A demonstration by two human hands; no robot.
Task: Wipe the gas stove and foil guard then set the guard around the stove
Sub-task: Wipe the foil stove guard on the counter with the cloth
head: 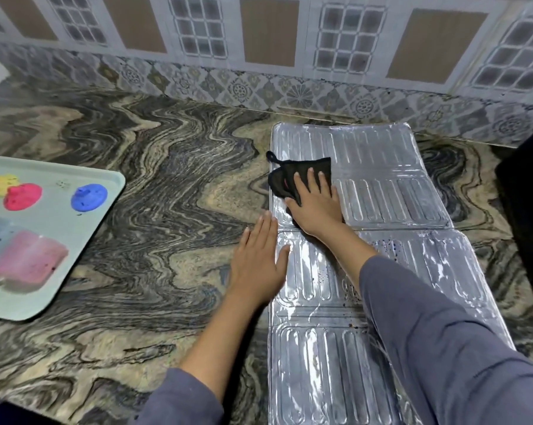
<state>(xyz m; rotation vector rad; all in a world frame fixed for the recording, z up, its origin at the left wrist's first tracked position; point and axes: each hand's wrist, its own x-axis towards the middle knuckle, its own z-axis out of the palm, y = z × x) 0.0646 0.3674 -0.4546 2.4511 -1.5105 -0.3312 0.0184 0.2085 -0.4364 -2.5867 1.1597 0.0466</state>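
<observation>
pale green tray (84, 240), coloured sponges (88, 197); marbled countertop (167, 167)

Glossy, ribbed foil guard (378, 191) gleams on a polished, veined stone counter (154, 167); a matt black cloth (302, 173) lies on it, beside a smooth plastic tray (84, 240).

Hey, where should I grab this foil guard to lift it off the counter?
Pinch its left long edge, coming from the left: the foil guard lies flat and thin, and that edge meets the counter beside the left hand. The right hand and cloth press its far panel.
</observation>
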